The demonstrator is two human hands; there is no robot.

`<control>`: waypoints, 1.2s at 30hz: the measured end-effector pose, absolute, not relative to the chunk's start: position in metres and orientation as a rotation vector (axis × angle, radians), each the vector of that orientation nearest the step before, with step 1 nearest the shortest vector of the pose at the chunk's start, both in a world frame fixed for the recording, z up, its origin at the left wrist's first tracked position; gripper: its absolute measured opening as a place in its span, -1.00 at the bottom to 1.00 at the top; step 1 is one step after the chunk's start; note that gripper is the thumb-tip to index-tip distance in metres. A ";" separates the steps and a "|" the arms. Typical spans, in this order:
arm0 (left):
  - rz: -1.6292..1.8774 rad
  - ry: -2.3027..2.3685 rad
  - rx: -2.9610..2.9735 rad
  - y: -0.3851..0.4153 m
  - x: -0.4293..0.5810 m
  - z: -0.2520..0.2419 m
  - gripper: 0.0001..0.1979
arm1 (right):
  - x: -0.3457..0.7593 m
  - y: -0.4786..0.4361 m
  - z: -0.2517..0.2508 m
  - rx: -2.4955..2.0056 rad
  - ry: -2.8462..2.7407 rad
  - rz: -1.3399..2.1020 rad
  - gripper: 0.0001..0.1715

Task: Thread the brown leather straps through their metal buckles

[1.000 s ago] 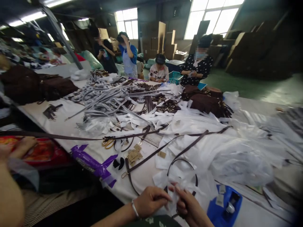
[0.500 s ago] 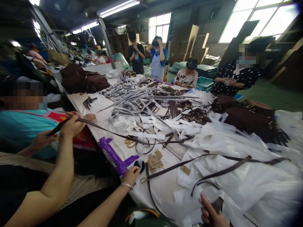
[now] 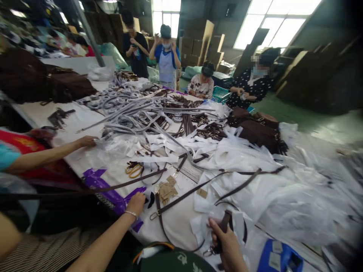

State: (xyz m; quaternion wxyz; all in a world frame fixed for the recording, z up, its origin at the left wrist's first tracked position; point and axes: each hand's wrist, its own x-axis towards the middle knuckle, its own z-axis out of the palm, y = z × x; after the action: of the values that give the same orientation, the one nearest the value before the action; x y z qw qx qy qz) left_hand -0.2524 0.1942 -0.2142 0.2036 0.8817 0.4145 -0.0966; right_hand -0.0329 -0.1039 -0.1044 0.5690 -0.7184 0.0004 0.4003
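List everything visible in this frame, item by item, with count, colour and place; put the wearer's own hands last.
Table: one, white top, runs from near left to far centre.
Grey straps: a heap, grey, far centre of table.
Brown straps: several, dark brown, across the near table.
Brown bags: a pile, dark brown, right side; another pile at far left.
White wrapping: many sheets, white, right half of table.
Scissors: one pair, yellow handles, near centre.
Paper tags: small stack, tan, near centre.
Purple film: one piece, near table edge.
Blue tape dispenser: one, bottom right.
Co-worker's hand: one, left, on clear plastic.
People: several, far end.
Left hand: on the table edge, bracelet on wrist.
Right hand: shut on a strap end.
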 end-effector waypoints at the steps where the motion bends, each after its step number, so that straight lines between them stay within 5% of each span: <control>1: -0.261 1.147 2.462 0.197 -0.253 -0.210 -0.74 | -0.034 -0.101 -0.097 -1.686 0.025 0.936 -0.41; 8: 0.023 0.915 2.273 0.137 -0.207 -0.123 -0.72 | -0.045 -0.097 -0.066 -1.755 -0.151 0.882 -0.39; 12: 0.067 0.475 1.567 0.054 -0.154 -0.062 -0.63 | -0.063 -0.099 -0.056 -1.735 -0.255 0.892 -0.43; 16: 0.253 0.444 1.549 0.022 -0.134 -0.032 -0.82 | -0.069 -0.109 -0.051 -1.657 -0.290 0.940 -0.40; 27: 0.661 0.136 2.066 0.021 -0.150 -0.020 -0.89 | -0.055 -0.118 -0.030 -1.589 -0.302 0.925 -0.47; 36: 0.425 0.438 1.612 0.026 -0.155 -0.032 -0.76 | -0.059 -0.109 -0.008 -1.457 -0.248 0.887 -0.55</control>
State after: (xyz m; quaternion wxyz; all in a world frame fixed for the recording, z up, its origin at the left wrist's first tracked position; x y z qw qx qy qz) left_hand -0.1554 0.0257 -0.0315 0.6511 0.7099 0.1927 0.1872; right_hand -0.0594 -0.1089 -0.0081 0.6509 -0.6417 -0.1094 0.3907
